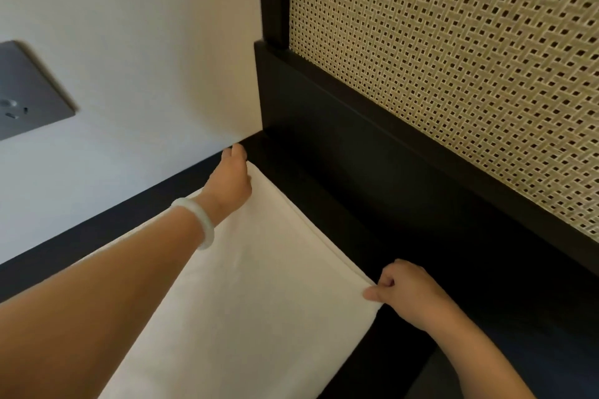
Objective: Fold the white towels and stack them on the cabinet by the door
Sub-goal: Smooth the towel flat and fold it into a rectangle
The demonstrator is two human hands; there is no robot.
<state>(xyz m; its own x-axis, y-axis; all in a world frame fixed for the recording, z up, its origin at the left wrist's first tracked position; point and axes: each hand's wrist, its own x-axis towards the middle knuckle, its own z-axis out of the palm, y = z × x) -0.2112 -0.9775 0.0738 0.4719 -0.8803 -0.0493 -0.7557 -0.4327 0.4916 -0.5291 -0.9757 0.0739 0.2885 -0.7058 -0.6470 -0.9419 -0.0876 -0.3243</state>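
Currently, left to right:

- Socket plate (29, 91): grey, on the white wall (146, 42).
- Bangle (197, 220): pale, on the left wrist.
- Left hand (231, 181): reaches to the towel's far corner beside the wall, fingers curled over the edge and gripping it.
- Towel (259, 285): white, one item, spread flat on the dark top and running from the wall corner back toward the person. Its right edge is thick and rounded, which suggests at least one fold is already made.
- Right hand (405, 291): pinches the near right corner between thumb and curled fingers.
- Dark top (372, 204): probably the cabinet. No stack shows on it.
- Cane panel (453, 74): woven, in a dark frame.

Progress, as judged: this towel is part-folded and further folds remain. No finished towels are in view.
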